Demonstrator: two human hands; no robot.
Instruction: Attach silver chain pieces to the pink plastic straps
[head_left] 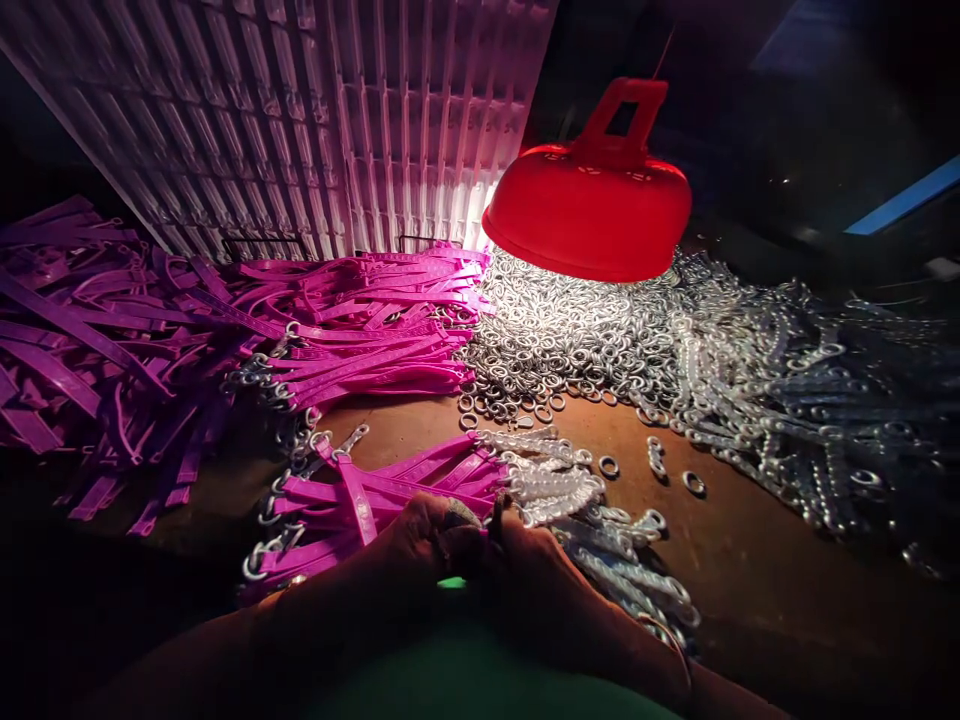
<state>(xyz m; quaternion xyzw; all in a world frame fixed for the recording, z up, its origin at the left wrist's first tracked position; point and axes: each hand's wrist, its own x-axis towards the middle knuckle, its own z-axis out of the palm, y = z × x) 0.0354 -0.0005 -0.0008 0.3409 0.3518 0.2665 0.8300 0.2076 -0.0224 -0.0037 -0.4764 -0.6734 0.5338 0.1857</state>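
Note:
Near the bottom centre, my left hand and my right hand are close together, fingers bent inward in a pinch. Shadow hides what is between the fingertips. Just beyond them lies a bundle of pink straps with metal rings and clips at its left end. Silvery twisted pieces extend from its right side, beside my right hand. A loose ring, another ring and a small metal link rest on the brown table.
A red lamp hangs low over a heap of metal rings. Pink straps are piled at left, metal pieces at right. A ribbed translucent panel stands behind.

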